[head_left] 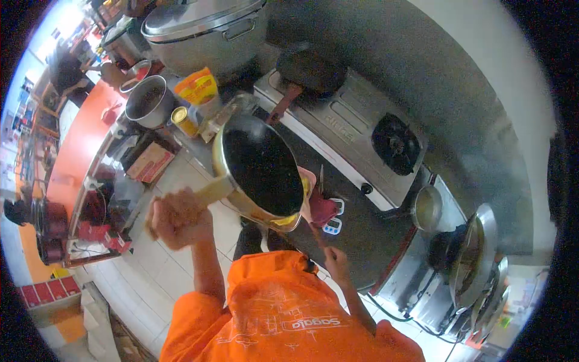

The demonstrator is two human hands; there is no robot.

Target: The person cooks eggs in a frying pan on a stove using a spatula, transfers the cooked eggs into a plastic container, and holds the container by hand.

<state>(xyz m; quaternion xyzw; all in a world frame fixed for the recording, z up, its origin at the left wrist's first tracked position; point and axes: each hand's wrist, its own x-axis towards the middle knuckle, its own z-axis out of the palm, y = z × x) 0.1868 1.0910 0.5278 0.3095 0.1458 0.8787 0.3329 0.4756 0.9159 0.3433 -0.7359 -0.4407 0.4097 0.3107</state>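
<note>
My left hand (181, 220) is closed around the pale handle of a deep dark-lined pan (262, 163). The pan is tilted over a container (289, 225) that has yellow pieces showing at its edge; the pan hides most of that container. In my right hand (336, 262) is a thin reddish-brown utensil handle (316, 234), pointing toward the container; its working end cannot be made out. Beside it lies a maroon item, perhaps a cloth (324, 209). Two small blue-and-white digital timers (332, 226) rest on the dark counter (368, 247).
A two-burner gas stove (344, 123) bears a dark frying pan (310, 67) with a reddish handle. Beyond are a large lidded pot (205, 45), a metal pot (146, 101), a yellow bag (197, 88) and a can (183, 120). Bowls and lids (473, 253) stand right.
</note>
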